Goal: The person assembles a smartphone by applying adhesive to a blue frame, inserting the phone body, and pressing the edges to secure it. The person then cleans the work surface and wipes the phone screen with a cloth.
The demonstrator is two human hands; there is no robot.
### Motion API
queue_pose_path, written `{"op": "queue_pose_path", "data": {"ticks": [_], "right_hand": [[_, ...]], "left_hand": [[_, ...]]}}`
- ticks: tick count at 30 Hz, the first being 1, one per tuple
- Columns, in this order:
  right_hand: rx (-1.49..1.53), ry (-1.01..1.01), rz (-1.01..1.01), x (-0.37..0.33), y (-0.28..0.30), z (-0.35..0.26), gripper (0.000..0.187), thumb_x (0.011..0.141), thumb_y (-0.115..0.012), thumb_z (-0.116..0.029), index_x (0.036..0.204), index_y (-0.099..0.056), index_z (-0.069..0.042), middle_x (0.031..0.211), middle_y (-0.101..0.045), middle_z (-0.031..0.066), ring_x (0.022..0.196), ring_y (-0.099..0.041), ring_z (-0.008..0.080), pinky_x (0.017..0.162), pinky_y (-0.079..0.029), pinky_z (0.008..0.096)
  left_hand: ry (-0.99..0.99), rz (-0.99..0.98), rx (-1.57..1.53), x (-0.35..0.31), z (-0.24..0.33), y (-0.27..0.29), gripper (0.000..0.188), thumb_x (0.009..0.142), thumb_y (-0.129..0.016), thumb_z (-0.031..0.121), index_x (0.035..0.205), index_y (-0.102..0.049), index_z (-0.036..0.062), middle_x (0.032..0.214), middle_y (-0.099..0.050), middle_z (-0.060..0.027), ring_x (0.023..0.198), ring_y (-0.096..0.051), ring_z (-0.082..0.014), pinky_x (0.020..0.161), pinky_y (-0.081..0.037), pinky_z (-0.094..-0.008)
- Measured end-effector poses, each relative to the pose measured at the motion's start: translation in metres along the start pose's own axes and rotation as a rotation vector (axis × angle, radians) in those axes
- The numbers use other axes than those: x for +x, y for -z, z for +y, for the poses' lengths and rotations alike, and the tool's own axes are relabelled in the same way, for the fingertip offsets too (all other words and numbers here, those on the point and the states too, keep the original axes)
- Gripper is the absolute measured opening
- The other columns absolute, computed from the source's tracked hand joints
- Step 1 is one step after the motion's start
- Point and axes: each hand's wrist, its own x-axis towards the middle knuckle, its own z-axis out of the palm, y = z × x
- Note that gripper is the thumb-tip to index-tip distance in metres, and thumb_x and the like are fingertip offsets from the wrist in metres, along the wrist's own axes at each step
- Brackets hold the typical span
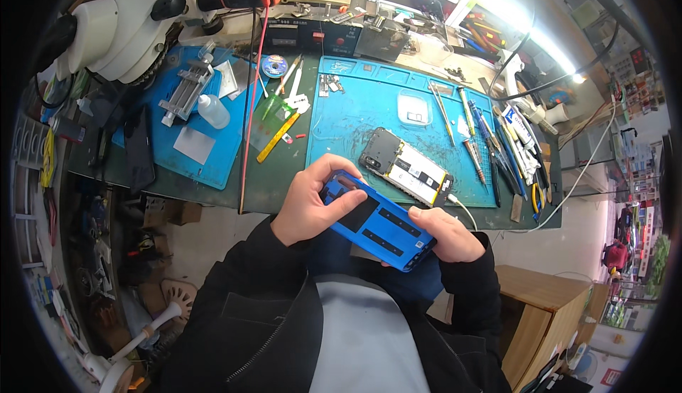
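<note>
Between my two hands I hold a blue phone back cover (398,228), tilted over my lap, just in front of the bench edge. Its inner side faces up and shows black adhesive strips and a dark patch. My left hand (320,200) grips the upper left end, thumb lying on the inner face. My right hand (446,234) holds the lower right end by its edge, with most of its fingers hidden underneath. Just beyond the cover lies an opened phone (408,168) on the blue work mat (341,119), its white battery exposed and a white cable (465,208) at its near right end.
Tweezers (442,112), screwdrivers (474,158) and pliers (538,197) crowd the mat's right side. At left stand a metal clamp fixture (188,91), a clear bottle (213,111) and a microscope (106,34). A red cable (253,101) hangs across the bench. A wooden cabinet (543,293) stands at lower right.
</note>
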Motion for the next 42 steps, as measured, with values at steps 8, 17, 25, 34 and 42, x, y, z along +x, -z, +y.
{"op": "queue_pose_path", "data": {"ticks": [8,17,25,34,42], "right_hand": [[0.021,0.088,0.163,0.003,0.018,0.019,0.041,0.109,-0.054,-0.031,0.114,-0.070,0.006,0.105,-0.073,0.0046,0.095,-0.064,0.0084,0.087,-0.049,0.0249],[0.278,0.016,0.133,-0.003,0.023,0.022,0.034,0.106,-0.059,-0.025,0.111,-0.070,0.007,0.101,-0.074,0.0104,0.085,-0.070,0.0129,0.077,-0.057,0.0283],[0.365,0.001,0.132,-0.008,0.027,0.028,0.034,0.101,-0.065,-0.024,0.116,-0.068,0.007,0.105,-0.074,0.0136,0.089,-0.073,0.0174,0.080,-0.059,0.0301],[0.339,-0.054,-0.375,-0.011,0.011,0.042,0.083,0.102,-0.047,-0.063,0.158,-0.033,-0.002,0.145,-0.052,0.0317,0.118,-0.066,0.0384,0.097,-0.055,0.0463],[-1.229,0.777,0.752,-0.026,0.025,0.006,0.060,0.088,-0.077,-0.028,0.139,-0.058,-0.003,0.139,-0.056,0.0233,0.126,-0.055,0.0408,0.108,-0.043,0.0474]], "left_hand": [[0.222,-0.116,-0.034,0.010,0.014,0.008,0.026,0.097,-0.065,0.009,0.120,-0.062,-0.0016,0.107,-0.065,-0.0038,0.098,-0.061,-0.0072,0.087,-0.050,-0.0233],[0.480,-0.311,-0.342,0.012,0.031,0.006,0.033,0.101,-0.058,0.004,0.133,-0.058,-0.0037,0.114,-0.068,-0.0081,0.103,-0.064,-0.0088,0.091,-0.053,-0.0252],[0.502,-0.304,-0.334,0.011,0.039,0.000,0.039,0.101,-0.057,0.003,0.138,-0.056,-0.0050,0.119,-0.067,-0.0093,0.104,-0.064,-0.0088,0.093,-0.053,-0.0255],[0.085,-0.363,0.216,0.013,0.046,0.005,0.050,0.096,-0.063,0.004,0.145,-0.053,0.0029,0.111,-0.071,-0.0068,0.101,-0.065,-0.0097,0.090,-0.053,-0.0274],[-0.157,0.083,0.180,0.037,0.035,0.041,0.053,0.100,-0.067,0.020,0.147,-0.049,0.0037,0.122,-0.071,-0.0127,0.106,-0.067,-0.0167,0.098,-0.051,-0.0317]]}}
